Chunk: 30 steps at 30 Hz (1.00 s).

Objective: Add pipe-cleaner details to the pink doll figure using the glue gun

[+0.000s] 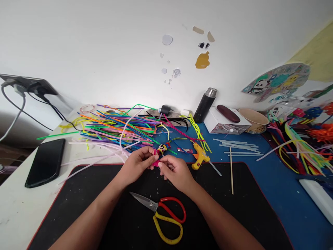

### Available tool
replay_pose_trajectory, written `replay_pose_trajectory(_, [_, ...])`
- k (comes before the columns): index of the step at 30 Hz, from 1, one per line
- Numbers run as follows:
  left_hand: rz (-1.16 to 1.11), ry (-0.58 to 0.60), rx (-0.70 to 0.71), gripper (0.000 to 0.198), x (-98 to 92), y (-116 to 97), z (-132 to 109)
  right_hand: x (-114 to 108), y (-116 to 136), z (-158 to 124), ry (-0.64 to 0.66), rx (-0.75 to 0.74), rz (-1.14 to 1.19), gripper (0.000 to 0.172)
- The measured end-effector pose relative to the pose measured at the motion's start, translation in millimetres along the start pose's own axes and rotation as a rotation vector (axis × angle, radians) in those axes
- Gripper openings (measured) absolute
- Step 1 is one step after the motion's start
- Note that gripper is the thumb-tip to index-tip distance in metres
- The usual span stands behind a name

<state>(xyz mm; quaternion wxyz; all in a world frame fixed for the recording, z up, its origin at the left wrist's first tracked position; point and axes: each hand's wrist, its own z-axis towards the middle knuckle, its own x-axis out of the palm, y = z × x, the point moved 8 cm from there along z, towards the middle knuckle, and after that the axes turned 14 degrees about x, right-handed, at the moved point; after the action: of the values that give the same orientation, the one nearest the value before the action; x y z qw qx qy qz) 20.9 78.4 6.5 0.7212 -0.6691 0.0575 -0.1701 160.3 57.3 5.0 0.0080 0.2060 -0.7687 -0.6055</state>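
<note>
Above the far edge of the black mat [117, 215], my left hand [139, 164] and my right hand [177, 172] meet around a small pipe-cleaner figure [162, 148]. Its upper part, with yellow, black and white, sticks up between my hands, and its lower part is magenta [156, 163]. The fingers of my left hand are closed on the figure from the left. My right thumb and fingers pinch the magenta part, and my fingers hide most of it. Scissors [152, 205] with one red and one yellow handle lie on the mat below my hands.
A pile of colourful pipe cleaners [111, 126] spreads behind my hands. To the right are a yellow glue gun [199, 156], a wooden stick [231, 172], clear glue sticks [239, 147] and a black flask [205, 106]. A black phone [45, 162] lies left.
</note>
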Motion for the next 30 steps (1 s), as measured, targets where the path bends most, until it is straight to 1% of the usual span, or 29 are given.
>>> replay_pose_trajectory(3, [0.060, -0.021, 0.076, 0.037, -0.8, -5.2, -1.0, 3.3, -6.4, 1.2, 0.066, 0.052, 0.132, 0.020])
replay_pose_trajectory(6, [0.137, -0.010, 0.127, 0.031, -0.5, -7.6, -2.6, 6.3, -8.4, 2.8, 0.084, 0.059, 0.172, 0.020])
replay_pose_trajectory(8, [0.148, 0.014, 0.129, 0.031, 0.7, -7.1, -2.8, 7.7, -8.1, 4.0, 0.079, 0.055, 0.171, 0.018])
replay_pose_trajectory(11, [0.083, 0.033, 0.088, 0.036, 1.7, -4.3, -1.6, 7.1, -6.0, 5.0, 0.053, 0.047, 0.146, 0.016])
replay_pose_trajectory(15, [-0.005, 0.006, 0.020, 0.040, -1.3, -0.9, 0.4, 6.5, -0.8, 4.1, 0.052, 0.023, 0.053, 0.014])
replay_pose_trajectory(20, [-0.064, -0.009, 0.041, 0.037, -4.2, -3.9, 1.1, 6.2, 0.9, 1.6, 0.055, -0.005, -0.041, 0.009])
replay_pose_trajectory(24, [-0.124, -0.033, 0.035, 0.032, -5.7, 0.5, 1.0, 8.4, 1.8, -1.2, 0.069, -0.027, -0.095, 0.009])
replay_pose_trajectory(28, [-0.064, -0.075, 0.095, 0.029, -10.8, 0.5, 2.3, 9.2, 3.7, -2.3, 0.072, -0.030, -0.113, 0.011])
replay_pose_trajectory(30, [-0.003, -0.071, 0.113, 0.027, -11.8, -1.5, 2.6, 8.9, 4.3, -2.2, 0.068, -0.028, -0.117, 0.011])
